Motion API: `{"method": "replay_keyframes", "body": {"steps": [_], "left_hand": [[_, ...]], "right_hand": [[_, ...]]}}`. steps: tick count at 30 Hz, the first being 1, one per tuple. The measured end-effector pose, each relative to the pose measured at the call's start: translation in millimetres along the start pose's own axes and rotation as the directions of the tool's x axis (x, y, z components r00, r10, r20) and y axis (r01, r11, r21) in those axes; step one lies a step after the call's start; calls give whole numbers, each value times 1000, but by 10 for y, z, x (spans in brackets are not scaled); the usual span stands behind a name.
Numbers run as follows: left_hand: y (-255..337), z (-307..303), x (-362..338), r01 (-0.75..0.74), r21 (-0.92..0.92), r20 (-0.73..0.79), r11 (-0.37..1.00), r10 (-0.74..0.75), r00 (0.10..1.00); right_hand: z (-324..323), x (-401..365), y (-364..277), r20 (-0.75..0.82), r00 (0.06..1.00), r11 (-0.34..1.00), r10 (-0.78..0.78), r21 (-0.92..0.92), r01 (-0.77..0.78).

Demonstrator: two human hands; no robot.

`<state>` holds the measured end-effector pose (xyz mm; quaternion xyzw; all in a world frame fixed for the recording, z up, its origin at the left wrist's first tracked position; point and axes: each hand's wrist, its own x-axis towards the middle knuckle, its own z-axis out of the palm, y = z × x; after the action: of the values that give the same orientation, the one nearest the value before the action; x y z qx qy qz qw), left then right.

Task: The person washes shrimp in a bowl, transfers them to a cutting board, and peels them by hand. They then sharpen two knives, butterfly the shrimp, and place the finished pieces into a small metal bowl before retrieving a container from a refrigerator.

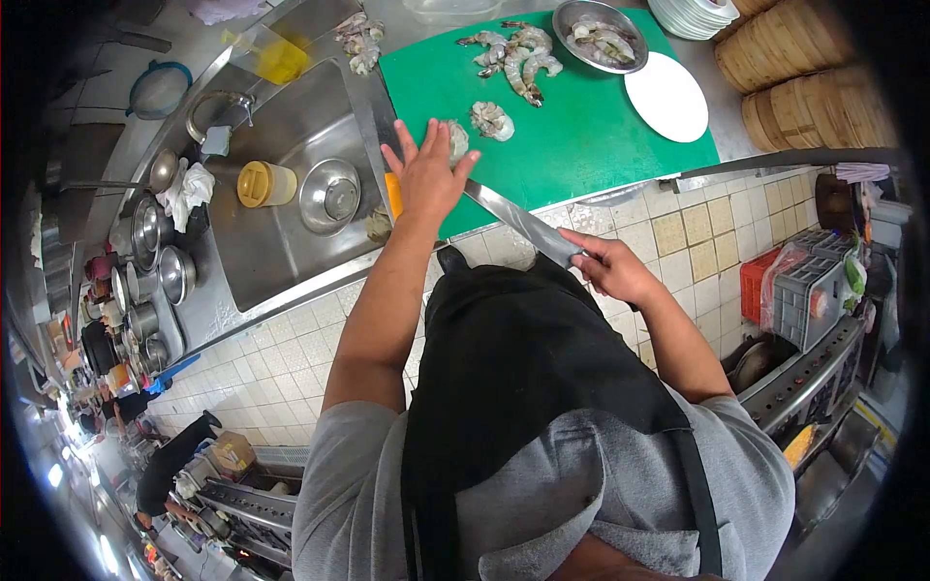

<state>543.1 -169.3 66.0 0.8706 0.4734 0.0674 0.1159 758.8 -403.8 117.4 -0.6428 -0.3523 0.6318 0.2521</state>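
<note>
Gripping knife point(518, 223): right hand point(615, 269) | steel bowl point(559, 29): shrimp point(603, 41) (sink point(242, 261): lidded tub point(271, 184))

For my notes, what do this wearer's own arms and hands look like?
The left hand and right hand are bare, with no gloves, and no watch or bracelet shows. The forearms are uncovered below plain grey short sleeves. A black apron covers the front.

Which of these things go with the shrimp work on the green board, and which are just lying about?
Seemingly part of the job:
knife, in the right hand
green board, left hand spread over its edge
shrimp on the board
metal bowl with more shrimp
white plate

Apparently just lying about:
yellow-lidded container in the sink
bamboo steamers
blue-rimmed strainer
grey crate
</note>
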Motion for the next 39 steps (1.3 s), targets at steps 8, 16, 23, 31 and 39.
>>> {"method": "replay_keyframes", "body": {"steps": [8,16,23,31,39], "left_hand": [[-291,71,294,337,-294,-203,894,-403,892],[-247,-84,301,-92,-165,-278,982,43,959],[-303,-143,543,-275,-101,-128,956,261,957],[-269,-131,573,-411,-66,-180,909,394,901],[-276,-89,410,-353,-227,-255,908,295,921]], "right_hand": [[-124,-330,-179,-52,986,931,-160,-339,134],[-225,-535,-253,-128,991,984,-34,-180,11],[-212,-507,-327,-144,983,968,-117,-236,81],[-73,-237,-327,-154,971,955,-184,-261,140],[-54,-141,-246,-166,959,927,-230,-336,164]]}}
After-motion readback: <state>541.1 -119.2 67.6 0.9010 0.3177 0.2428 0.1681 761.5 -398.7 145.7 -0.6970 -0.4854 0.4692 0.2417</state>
